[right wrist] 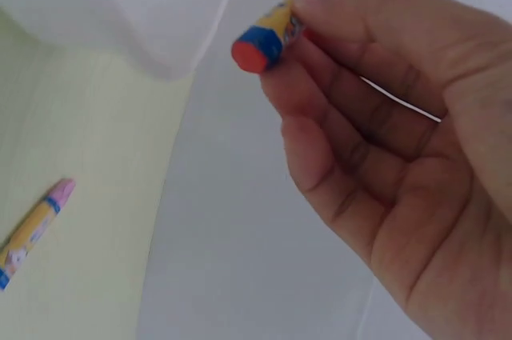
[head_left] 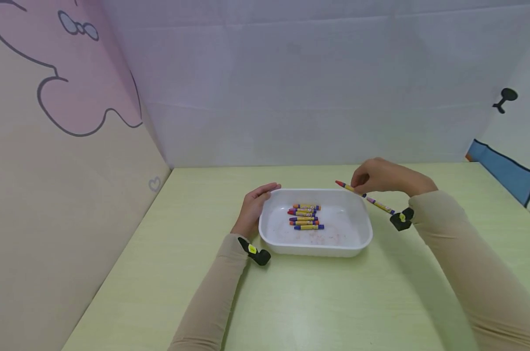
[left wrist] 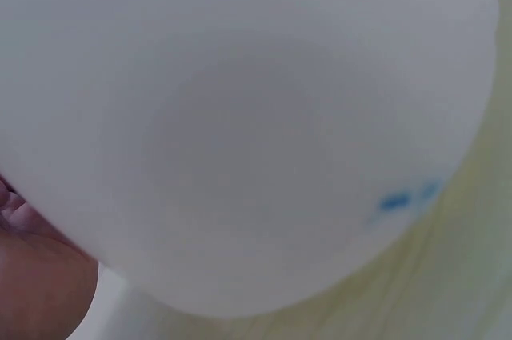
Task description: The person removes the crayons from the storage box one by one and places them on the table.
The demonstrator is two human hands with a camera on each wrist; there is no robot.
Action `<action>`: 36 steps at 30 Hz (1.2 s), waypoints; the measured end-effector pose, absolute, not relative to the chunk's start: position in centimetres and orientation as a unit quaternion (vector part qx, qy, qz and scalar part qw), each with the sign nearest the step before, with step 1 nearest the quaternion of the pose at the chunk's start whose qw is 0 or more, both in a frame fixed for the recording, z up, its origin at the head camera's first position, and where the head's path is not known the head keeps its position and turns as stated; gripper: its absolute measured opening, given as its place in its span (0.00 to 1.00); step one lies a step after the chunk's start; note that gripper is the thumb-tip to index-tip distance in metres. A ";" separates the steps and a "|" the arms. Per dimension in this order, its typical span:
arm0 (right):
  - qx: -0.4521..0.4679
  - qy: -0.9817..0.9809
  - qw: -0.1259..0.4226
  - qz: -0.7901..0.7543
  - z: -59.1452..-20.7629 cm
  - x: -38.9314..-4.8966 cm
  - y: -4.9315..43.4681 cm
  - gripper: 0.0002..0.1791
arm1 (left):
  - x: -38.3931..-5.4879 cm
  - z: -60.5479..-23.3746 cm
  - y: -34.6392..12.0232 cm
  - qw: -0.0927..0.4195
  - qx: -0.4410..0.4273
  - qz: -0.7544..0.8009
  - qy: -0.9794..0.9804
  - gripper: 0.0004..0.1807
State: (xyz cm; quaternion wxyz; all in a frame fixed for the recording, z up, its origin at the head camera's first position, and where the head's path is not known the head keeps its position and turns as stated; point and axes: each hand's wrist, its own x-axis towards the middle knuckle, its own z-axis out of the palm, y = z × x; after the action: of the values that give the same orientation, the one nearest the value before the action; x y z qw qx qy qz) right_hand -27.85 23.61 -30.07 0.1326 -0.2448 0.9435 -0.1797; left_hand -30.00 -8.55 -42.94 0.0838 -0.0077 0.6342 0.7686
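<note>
Two sleeved forearms (head_left: 217, 292) reached across the pale green table (head_left: 313, 302), each wearing a black wrist device (head_left: 257, 253). Beyond them sat a white tray (head_left: 315, 250), with a smudged blue mark (left wrist: 404, 199) on its outer wall. Six crayons (head_left: 308, 227) lay in it, roughly parallel and left of centre, the nearest one blue-tipped. The left hand (head_left: 251, 209) rested against the tray's left side, its fingers fairly straight and reaching past the far corner. Just beside the tray's right side, a pink-tipped crayon (head_left: 381, 205) lay on the table. Farther off, the right hand (head_left: 379, 176) pinched a red crayon (head_left: 345, 185) between thumb and fingers, near the tray's far right corner; whether it touched the rim could not be told. Behind everything rose a white backdrop (head_left: 317, 87).
</note>
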 end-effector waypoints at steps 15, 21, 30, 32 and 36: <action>-0.156 0.957 0.138 -0.201 -33.3 -27.8 30.3 0.14 | -30.1 -43.1 -8.7 0.083 -0.011 0.770 0.632 0.15; -0.137 0.964 0.122 -0.190 -35.1 -27.9 32.0 0.14 | -30.1 -43.1 -8.7 0.086 -0.011 0.771 0.631 0.16; -0.115 0.963 0.131 -0.205 -37.5 -27.8 33.3 0.13 | -29.9 -43.1 -8.6 0.085 -0.005 0.775 0.626 0.15; -0.114 0.963 0.132 -0.206 -37.7 -27.8 33.4 0.13 | -29.9 -43.0 -8.6 0.084 -0.003 0.777 0.624 0.15; -0.117 0.963 0.134 -0.204 -38.2 -27.7 33.6 0.13 | -30.0 -43.0 -8.5 0.085 -0.004 0.774 0.627 0.16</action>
State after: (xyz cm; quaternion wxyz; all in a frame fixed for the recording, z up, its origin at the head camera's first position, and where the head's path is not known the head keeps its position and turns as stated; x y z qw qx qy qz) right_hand -27.69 33.57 -38.22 0.1337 -0.1166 0.9627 -0.2041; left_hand -29.96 -8.52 -43.04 0.0852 -0.0038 0.6275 0.7740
